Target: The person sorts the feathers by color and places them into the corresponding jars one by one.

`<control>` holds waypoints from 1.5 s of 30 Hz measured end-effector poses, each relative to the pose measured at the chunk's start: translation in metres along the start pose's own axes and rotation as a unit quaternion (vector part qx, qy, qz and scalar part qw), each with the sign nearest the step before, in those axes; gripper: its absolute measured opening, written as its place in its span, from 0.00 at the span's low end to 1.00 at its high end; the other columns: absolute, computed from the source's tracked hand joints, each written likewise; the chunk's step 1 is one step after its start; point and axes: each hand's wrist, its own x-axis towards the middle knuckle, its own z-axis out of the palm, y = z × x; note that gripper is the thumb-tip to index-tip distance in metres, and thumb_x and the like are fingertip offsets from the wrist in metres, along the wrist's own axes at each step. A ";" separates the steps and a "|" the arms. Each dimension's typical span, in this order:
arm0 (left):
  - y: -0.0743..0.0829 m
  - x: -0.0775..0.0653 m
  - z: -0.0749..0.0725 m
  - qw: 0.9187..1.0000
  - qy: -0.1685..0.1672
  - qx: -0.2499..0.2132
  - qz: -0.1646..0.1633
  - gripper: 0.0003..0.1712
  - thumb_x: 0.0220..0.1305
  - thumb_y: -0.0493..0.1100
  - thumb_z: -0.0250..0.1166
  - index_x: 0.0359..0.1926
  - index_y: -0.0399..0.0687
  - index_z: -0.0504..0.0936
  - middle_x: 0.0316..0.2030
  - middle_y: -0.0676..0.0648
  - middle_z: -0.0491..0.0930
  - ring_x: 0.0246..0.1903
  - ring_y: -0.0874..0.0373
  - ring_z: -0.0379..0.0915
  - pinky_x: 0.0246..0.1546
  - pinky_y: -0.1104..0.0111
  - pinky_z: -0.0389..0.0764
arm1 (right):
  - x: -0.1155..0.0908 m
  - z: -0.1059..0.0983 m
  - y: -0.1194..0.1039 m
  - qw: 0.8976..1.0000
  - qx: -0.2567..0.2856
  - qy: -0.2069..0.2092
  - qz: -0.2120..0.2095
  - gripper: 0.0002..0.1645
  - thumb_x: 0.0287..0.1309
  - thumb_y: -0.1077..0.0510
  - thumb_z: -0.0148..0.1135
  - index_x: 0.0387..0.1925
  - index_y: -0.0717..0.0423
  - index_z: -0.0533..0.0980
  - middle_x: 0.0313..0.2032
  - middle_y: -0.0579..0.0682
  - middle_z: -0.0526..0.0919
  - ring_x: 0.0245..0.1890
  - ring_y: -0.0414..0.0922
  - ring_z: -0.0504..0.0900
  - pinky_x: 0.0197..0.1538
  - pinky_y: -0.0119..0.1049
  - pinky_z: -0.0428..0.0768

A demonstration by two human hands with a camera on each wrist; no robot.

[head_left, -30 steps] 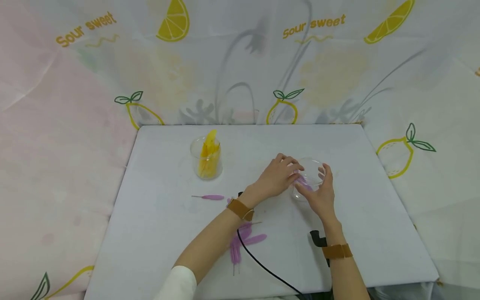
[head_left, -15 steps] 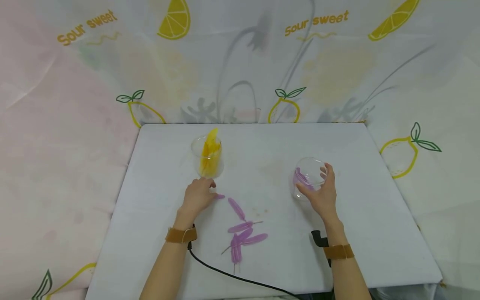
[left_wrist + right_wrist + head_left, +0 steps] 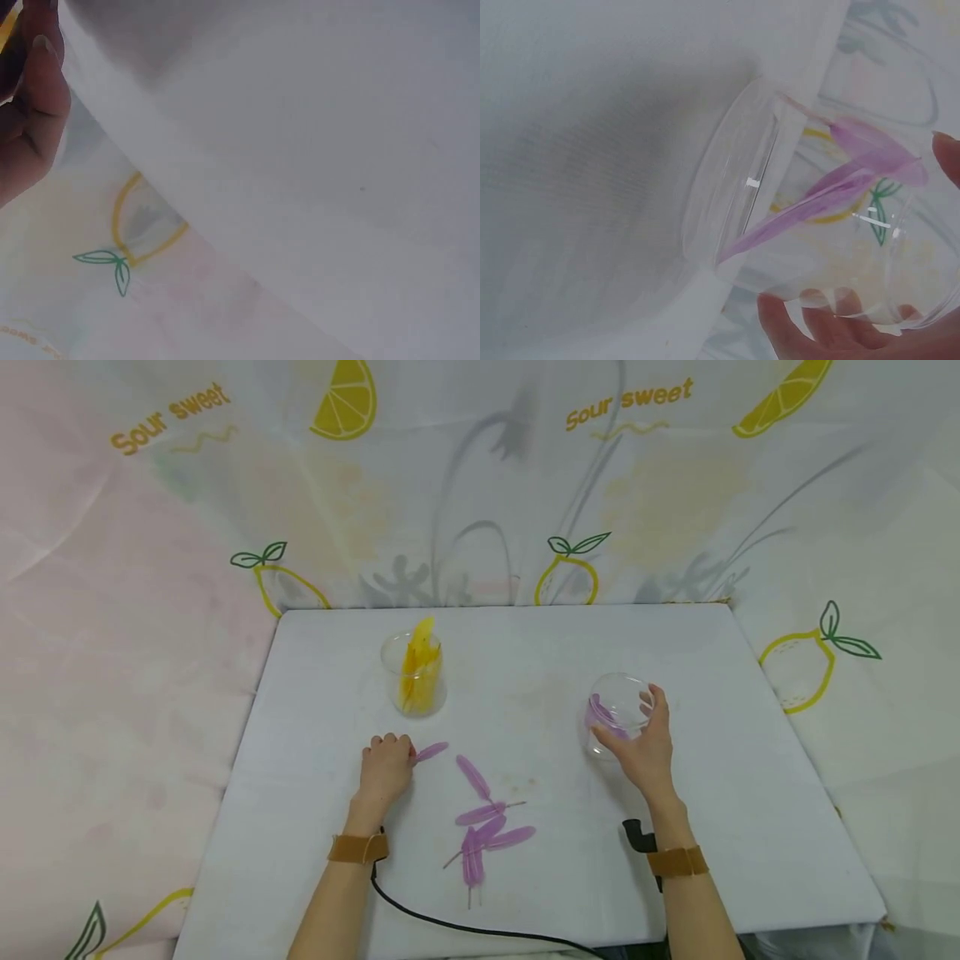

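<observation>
The fingers of the left hand (image 3: 386,768) are curled in, and a purple feather (image 3: 433,750) is gripped near its stem end. Its vane is left showing beyond the knuckles, pointed away toward the right; the stem itself is hidden by the hand. In the left wrist view, only part of this hand is caught at the edge, and the grip cannot be made out there.

By the right hand (image 3: 647,742), a clear cup (image 3: 817,274) is held at the right of the work area, its wall clasped between the thumb and the curved fingers. Inside it, purple feathers (image 3: 877,150) are seen through the wall, leaned at a slant and crossed over one another.

Between the two hands, nearer the person, loose purple feathers (image 3: 472,864) are spread on the white tabletop (image 3: 300,743), several overlapped and pointed in different directions. Beyond the left hand, a second clear cup (image 3: 392,660) is placed upright, filled with yellow feathers (image 3: 420,681).

A brown strap is worn on each wrist, and a black cable (image 3: 480,930) is run from the left one across the near edge. The table is backed by a pale cloth (image 3: 420,485), printed with lemons and "Sour sweet".
</observation>
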 end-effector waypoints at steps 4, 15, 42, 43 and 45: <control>0.014 0.002 -0.004 0.998 0.038 -0.020 0.040 0.03 0.66 0.36 0.65 0.36 0.38 0.80 0.31 0.40 0.83 0.33 0.42 0.78 0.37 0.51 0.78 | 0.000 0.000 0.000 1.000 -0.004 -0.001 0.002 0.64 0.49 0.52 0.79 0.77 0.45 0.46 0.74 0.56 0.59 0.74 0.58 0.58 0.68 0.67 0.62; 0.110 0.019 -0.044 0.970 0.088 -0.142 0.175 0.07 0.68 0.39 0.65 0.37 0.40 0.85 0.30 0.46 0.83 0.30 0.54 0.74 0.35 0.64 0.79 | 0.000 0.001 0.003 1.000 -0.009 0.000 0.002 0.64 0.49 0.51 0.78 0.77 0.45 0.45 0.74 0.57 0.59 0.74 0.59 0.58 0.67 0.68 0.63; 0.251 0.079 -0.014 0.945 -0.012 0.084 0.316 0.11 0.74 0.48 0.59 0.49 0.55 0.85 0.43 0.54 0.82 0.43 0.59 0.72 0.48 0.72 0.76 | 0.002 0.001 0.005 1.000 -0.001 0.011 -0.029 0.64 0.47 0.54 0.80 0.76 0.48 0.48 0.72 0.61 0.60 0.72 0.63 0.60 0.66 0.71 0.62; 0.252 0.080 -0.013 0.945 -0.013 0.089 0.315 0.11 0.74 0.48 0.59 0.48 0.55 0.86 0.43 0.54 0.82 0.43 0.59 0.72 0.47 0.72 0.76 | 0.002 0.001 0.005 0.999 -0.002 0.012 -0.030 0.64 0.47 0.54 0.80 0.76 0.49 0.48 0.72 0.61 0.60 0.72 0.63 0.61 0.66 0.70 0.62; 0.253 0.081 -0.012 0.945 -0.016 0.094 0.312 0.11 0.74 0.48 0.59 0.48 0.55 0.86 0.43 0.54 0.83 0.42 0.59 0.72 0.46 0.72 0.75 | 0.002 0.002 0.005 0.999 -0.005 0.013 -0.032 0.63 0.47 0.54 0.80 0.76 0.49 0.48 0.72 0.61 0.60 0.72 0.63 0.61 0.66 0.70 0.62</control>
